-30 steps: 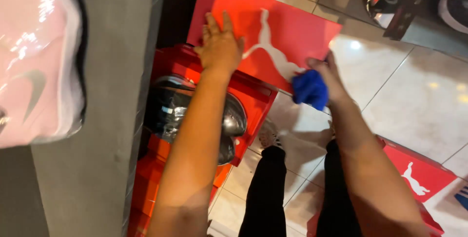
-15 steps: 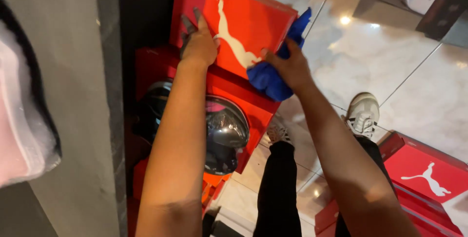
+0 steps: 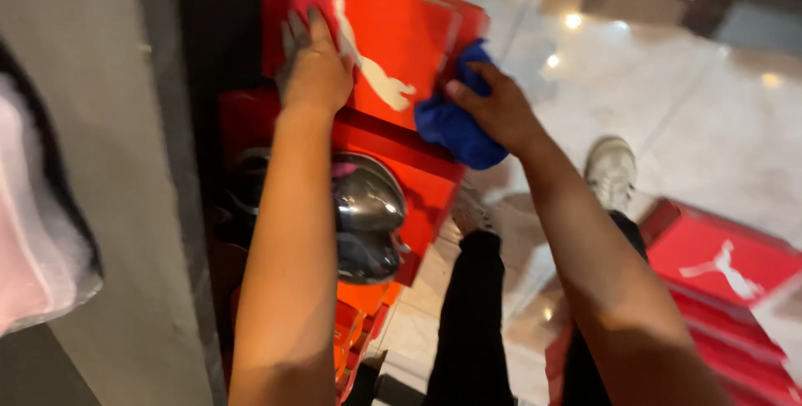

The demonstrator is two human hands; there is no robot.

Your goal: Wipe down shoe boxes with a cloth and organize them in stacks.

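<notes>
Blue cloth (image 3: 455,126) in right hand (image 3: 493,105), against red lid (image 3: 393,30).

Warm indoor light falls from above, and small bright lamp spots glare off the glossy floor tiles (image 3: 668,97). The whole view is softly smeared by motion blur, worst at the edges. The left side near the grey wall (image 3: 125,205) lies in shadow.

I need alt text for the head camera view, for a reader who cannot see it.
A left hand lies flat on a red box lid while the right hand presses a blue cloth to its edge. Below: an open red box with shiny shoes, tiled floor.
</notes>
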